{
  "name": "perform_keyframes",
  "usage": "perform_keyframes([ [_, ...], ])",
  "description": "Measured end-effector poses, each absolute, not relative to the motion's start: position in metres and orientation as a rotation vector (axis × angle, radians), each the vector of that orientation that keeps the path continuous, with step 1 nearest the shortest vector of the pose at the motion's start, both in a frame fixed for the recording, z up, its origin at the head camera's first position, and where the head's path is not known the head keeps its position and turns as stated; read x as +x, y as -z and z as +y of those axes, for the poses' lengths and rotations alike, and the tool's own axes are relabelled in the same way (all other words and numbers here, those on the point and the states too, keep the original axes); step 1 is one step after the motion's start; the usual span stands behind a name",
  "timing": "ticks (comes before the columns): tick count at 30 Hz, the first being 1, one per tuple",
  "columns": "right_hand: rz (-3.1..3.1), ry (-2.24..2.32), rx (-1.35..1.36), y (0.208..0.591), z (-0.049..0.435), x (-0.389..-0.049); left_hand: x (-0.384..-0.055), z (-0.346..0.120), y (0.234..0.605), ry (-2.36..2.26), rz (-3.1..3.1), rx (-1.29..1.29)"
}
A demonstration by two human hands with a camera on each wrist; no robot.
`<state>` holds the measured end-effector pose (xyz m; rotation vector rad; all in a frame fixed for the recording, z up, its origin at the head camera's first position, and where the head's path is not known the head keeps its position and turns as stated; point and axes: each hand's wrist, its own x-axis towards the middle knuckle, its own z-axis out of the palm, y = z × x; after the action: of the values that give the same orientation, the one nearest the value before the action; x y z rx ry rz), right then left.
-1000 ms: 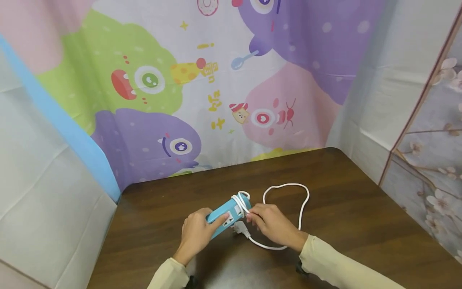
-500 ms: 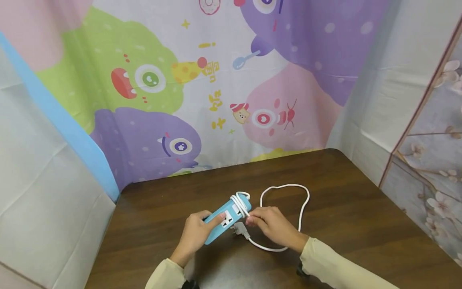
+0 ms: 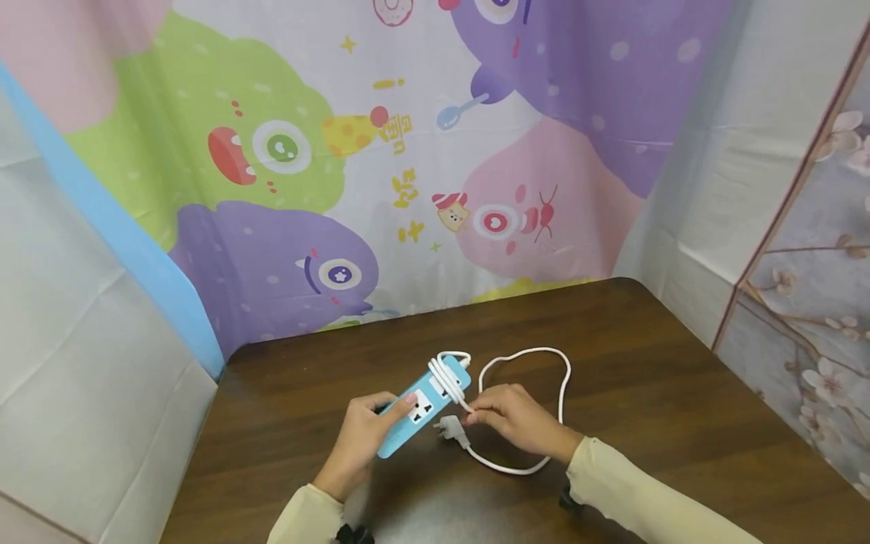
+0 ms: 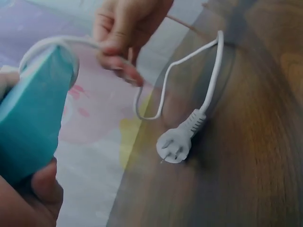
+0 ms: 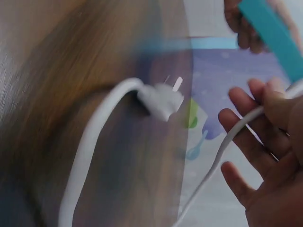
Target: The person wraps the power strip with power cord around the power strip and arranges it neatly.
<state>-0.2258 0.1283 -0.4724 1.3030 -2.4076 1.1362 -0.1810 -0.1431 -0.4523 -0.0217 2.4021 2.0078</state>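
A blue power strip with white sockets is gripped at its near end by my left hand, the thumb on top beside a socket. White cord wraps in several turns around the strip's far end. My right hand pinches the cord just right of those turns, between thumb and fingers, as the right wrist view also shows. From there the loose cord loops over the table and back to a three-pin plug, which lies between the hands, below the strip. In the left wrist view the plug's pins face the camera.
The dark wooden table lies under both hands. Behind it hangs a curtain printed with cartoon monsters. Pale panels stand on the left and on the right.
The strip's far end has shifted slightly left and up, its top now facing the camera more. The cord loop on the table has drawn a little left. Both hands keep their holds.
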Motion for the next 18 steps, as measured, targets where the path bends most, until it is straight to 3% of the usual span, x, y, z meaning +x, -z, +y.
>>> perform_keyframes([
  [8,-2.371,-0.711,1.431,0.475,0.134,-0.233,-0.174,-0.151,0.445,-1.74,2.32,0.398],
  [18,-2.407,-0.564,1.583,0.462,0.126,-0.239,-0.171,-0.143,0.446,-1.197,2.513,0.961],
])
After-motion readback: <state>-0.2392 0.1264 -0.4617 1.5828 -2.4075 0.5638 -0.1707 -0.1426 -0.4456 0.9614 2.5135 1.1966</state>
